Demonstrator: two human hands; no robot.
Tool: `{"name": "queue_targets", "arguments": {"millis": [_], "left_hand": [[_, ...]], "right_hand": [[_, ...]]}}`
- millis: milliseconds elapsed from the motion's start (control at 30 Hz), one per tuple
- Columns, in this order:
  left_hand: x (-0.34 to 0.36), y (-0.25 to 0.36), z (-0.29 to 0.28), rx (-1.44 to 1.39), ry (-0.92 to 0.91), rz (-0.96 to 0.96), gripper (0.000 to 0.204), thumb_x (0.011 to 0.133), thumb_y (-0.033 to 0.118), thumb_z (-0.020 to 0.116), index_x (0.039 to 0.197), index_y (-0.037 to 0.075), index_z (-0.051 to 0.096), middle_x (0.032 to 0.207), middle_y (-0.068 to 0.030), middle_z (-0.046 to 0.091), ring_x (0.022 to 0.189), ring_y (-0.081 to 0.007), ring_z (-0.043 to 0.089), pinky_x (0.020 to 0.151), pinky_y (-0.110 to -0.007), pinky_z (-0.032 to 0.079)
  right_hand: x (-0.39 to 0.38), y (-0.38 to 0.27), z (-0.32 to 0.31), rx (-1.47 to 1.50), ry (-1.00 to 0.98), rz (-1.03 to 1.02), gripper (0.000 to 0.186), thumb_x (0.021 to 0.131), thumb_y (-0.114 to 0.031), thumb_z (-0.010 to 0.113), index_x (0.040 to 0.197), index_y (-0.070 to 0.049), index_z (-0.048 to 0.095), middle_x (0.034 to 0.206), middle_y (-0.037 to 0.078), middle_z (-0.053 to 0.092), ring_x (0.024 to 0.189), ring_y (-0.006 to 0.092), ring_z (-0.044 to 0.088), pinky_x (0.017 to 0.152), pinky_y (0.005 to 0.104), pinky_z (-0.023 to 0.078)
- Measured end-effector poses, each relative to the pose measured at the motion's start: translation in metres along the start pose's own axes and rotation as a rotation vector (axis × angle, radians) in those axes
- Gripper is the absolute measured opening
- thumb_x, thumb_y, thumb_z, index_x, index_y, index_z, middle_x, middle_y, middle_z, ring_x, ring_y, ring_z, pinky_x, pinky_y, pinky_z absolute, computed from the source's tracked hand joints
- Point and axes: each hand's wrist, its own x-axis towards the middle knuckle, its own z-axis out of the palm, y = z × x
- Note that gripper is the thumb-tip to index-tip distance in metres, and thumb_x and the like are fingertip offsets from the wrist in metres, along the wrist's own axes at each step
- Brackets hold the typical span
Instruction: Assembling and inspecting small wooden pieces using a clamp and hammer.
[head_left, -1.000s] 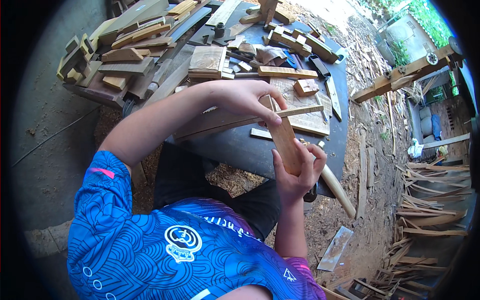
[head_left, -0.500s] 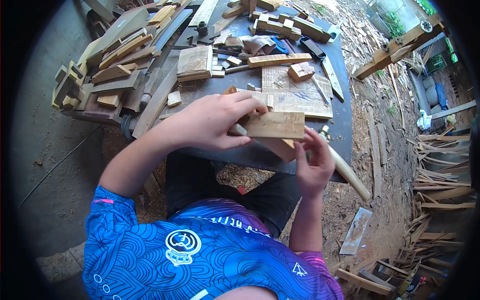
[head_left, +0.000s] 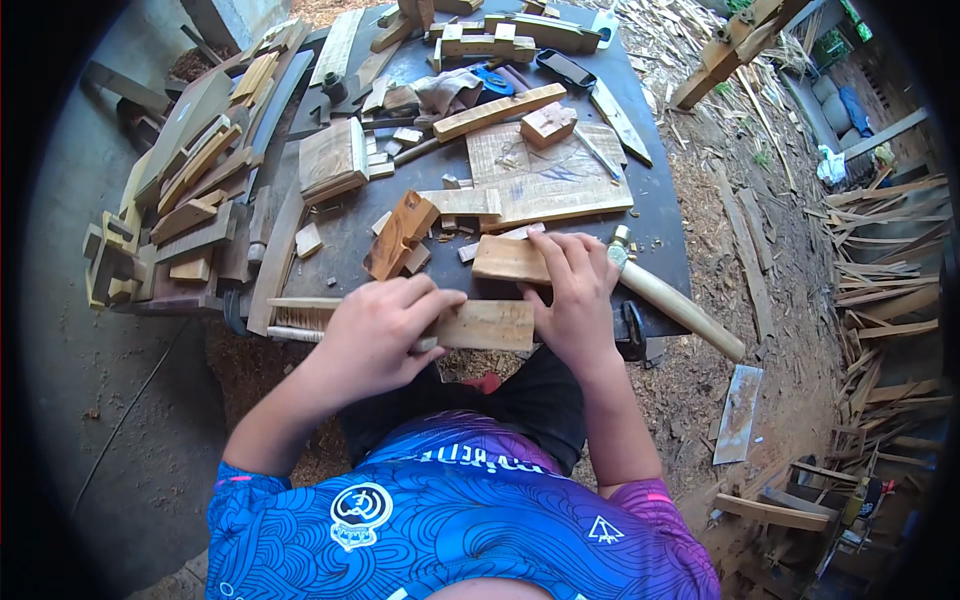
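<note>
Over the near edge of the bench, my left hand is closed around a flat wooden piece, whose right end sticks out past the fingers. My right hand grips the right end of a second wooden block, just above the bench's front part. A small gap separates the two pieces. Beyond my left hand rests a reddish-brown notched wooden block, tilted against smaller offcuts. Right beside my right hand lies a hammer, its pale handle reaching over the bench edge.
On the dark bench lie a broad board, a thick square block, a pencil, a cloth and a phone. Wood strips crowd the left side. Scrap wood piles up at right.
The two wooden pieces, close together before, are now apart. My left hand has come down nearer my body with one; my right hand has closed on the other. The view has shifted.
</note>
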Motion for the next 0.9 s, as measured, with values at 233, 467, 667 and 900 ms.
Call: {"name": "queue_targets", "arguments": {"millis": [233,467,667,900], "left_hand": [[0.002,-0.015,0.028,0.019,0.135,-0.048,0.075,0.067,0.02,0.092,0.135,0.006,0.062,0.101,-0.0092,0.071,0.1,-0.0288,0.068,0.089,-0.042,0.056],[0.004,-0.026,0.042,-0.004,0.124,-0.108,0.073,0.072,0.029,0.091,0.135,0.006,0.063,0.105,-0.009,0.073,0.1,-0.0285,0.069,0.089,-0.042,0.056],[0.014,-0.031,0.042,-0.017,0.143,-0.168,0.07,0.071,0.03,0.092,0.131,0.005,0.065,0.103,-0.0083,0.073,0.099,-0.0277,0.07,0.09,-0.041,0.055],[0.019,-0.027,0.039,-0.063,0.153,-0.143,0.071,0.07,0.03,0.093,0.131,0.006,0.065,0.1,-0.0082,0.072,0.096,-0.0291,0.069,0.088,-0.042,0.055]], "right_hand": [[0.027,0.013,-0.008,0.182,0.022,0.049,0.058,0.076,-0.009,0.083,0.131,-0.012,0.065,0.121,0.012,0.065,0.113,0.0346,0.062,0.096,0.0458,0.048],[0.061,0.037,-0.013,-0.029,-0.001,0.148,0.055,0.081,-0.008,0.08,0.134,-0.01,0.063,0.122,0.015,0.063,0.118,0.0362,0.059,0.1,0.0472,0.049],[0.104,0.047,-0.019,-0.326,0.016,0.089,0.053,0.089,-0.021,0.076,0.138,-0.007,0.061,0.131,0.018,0.063,0.124,0.0373,0.058,0.105,0.0463,0.048],[0.174,0.048,0.008,-0.223,-0.127,0.257,0.057,0.089,-0.039,0.076,0.125,0.003,0.064,0.122,0.03,0.066,0.113,0.0446,0.065,0.096,0.0504,0.055]]}}
